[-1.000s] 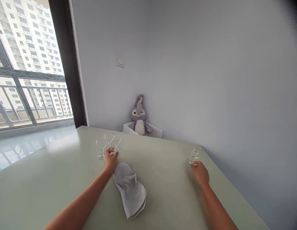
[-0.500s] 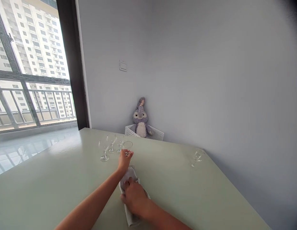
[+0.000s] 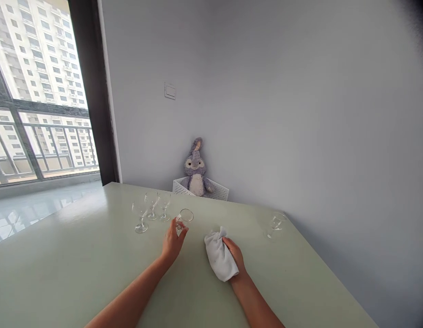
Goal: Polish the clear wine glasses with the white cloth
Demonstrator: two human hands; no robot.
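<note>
My left hand is closed around the lower part of a clear stemmed glass, whose rim tilts toward the right. The fingers hide most of its stem and foot. To the right, my right hand grips a bunched white cloth, lifted off the table and apart from the glass. Left of my left hand, a stemmed glass stands upright, with two more glasses just behind it, one beside the other.
Another stemmed glass stands near the right edge of the pale green table. Behind the far edge, a plush rabbit sits in a white perforated basket against the wall. A window is at the left.
My right hand has picked the cloth up from the table and moved it right, where it now hangs bunched. My left hand has tilted the glass slightly to the right. The view has shifted a little.
</note>
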